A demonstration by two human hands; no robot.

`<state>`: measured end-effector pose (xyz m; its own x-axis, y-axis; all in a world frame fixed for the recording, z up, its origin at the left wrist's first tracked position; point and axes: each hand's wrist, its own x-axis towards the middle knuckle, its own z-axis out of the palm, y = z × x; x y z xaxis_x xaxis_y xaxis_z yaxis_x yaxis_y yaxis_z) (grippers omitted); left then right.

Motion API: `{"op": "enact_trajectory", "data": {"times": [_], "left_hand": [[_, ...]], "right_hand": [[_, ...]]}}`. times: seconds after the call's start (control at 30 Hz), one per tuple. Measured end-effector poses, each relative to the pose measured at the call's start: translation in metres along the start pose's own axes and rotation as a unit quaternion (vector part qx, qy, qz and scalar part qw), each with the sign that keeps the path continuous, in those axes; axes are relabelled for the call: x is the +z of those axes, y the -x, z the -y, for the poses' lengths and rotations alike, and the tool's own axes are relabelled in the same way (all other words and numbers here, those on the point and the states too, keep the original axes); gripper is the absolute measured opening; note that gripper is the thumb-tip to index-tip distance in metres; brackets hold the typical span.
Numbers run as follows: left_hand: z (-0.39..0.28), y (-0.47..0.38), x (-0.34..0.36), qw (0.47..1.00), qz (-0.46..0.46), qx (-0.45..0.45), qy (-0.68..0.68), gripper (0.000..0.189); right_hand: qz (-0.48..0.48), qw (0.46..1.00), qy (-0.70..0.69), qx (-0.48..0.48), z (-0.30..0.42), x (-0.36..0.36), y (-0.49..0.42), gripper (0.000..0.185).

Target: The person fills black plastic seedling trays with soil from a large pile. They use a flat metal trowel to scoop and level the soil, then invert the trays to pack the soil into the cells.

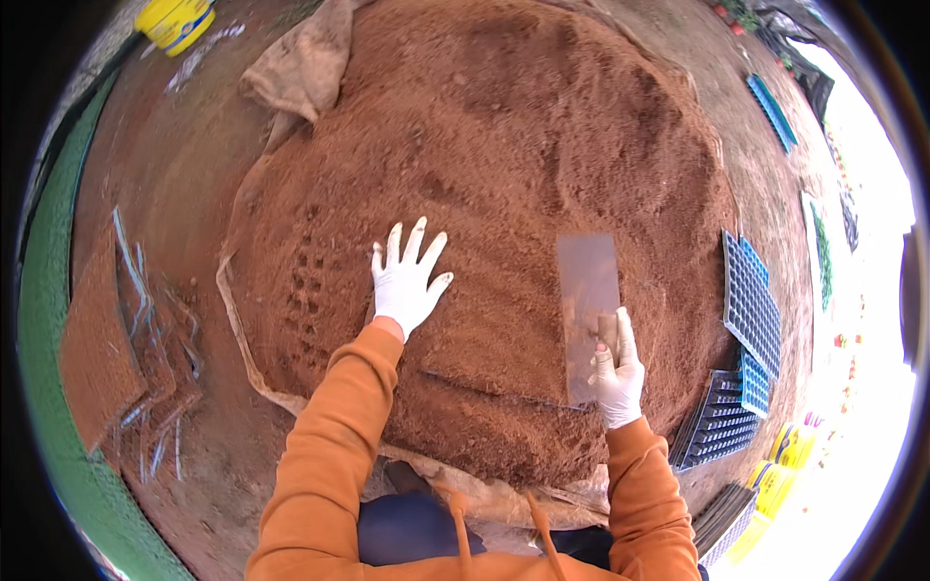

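A broad heap of reddish-brown soil (501, 160) lies before me on a burlap sheet. My left hand (407, 287), in a white glove, rests palm down on the soil or just over it, fingers spread and holding nothing. My right hand (619, 381), also gloved, grips the handle (608, 330) of a rectangular finishing trowel. The trowel's flat metal blade (587, 265) lies over the soil, its long side pointing away from me. Between my hands the soil is fairly level. A thin dark straight edge (501, 391) shows through it nearer to me; what it belongs to is buried.
Several small square dents (309, 272) mark the soil on the left. Soil-covered trays (102, 356) lie at far left. Plastic seedling trays (752, 305) and yellow buckets (774, 486) stand at right. Another yellow bucket (174, 22) is at upper left. Folded burlap (305, 62) overlaps the heap.
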<state>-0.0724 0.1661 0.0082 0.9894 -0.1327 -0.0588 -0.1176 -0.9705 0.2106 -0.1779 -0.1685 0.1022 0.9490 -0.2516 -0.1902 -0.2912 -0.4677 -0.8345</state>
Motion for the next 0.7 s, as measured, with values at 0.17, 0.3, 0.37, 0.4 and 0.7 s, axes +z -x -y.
{"op": "enact_trajectory", "data": {"times": [0.17, 0.3, 0.37, 0.4, 0.7], "left_hand": [[0.028, 0.045, 0.006, 0.999, 0.023, -0.003, 0.043, 0.075], [0.037, 0.094, 0.004, 0.995, 0.078, -0.027, 0.055, 0.082], [0.036, 0.119, 0.005, 0.993, 0.081, -0.041, 0.075, 0.08], [0.045, 0.121, 0.004, 0.993, 0.077, -0.045, 0.08, 0.078], [0.092, 0.143, -0.004, 0.907, -0.204, -0.127, 0.345, 0.057]], "right_hand": [[0.006, 0.986, 0.09, -0.143, 0.039, 0.079, -0.01, 0.067], [0.079, 0.978, 0.144, -0.132, 0.001, 0.121, -0.032, 0.069], [0.132, 0.986, 0.091, -0.038, 0.0, 0.114, -0.036, 0.068], [0.129, 0.989, 0.044, -0.055, 0.014, 0.116, -0.034, 0.068], [0.186, 0.962, 0.177, -0.096, 0.049, 0.196, -0.04, 0.071]]}}
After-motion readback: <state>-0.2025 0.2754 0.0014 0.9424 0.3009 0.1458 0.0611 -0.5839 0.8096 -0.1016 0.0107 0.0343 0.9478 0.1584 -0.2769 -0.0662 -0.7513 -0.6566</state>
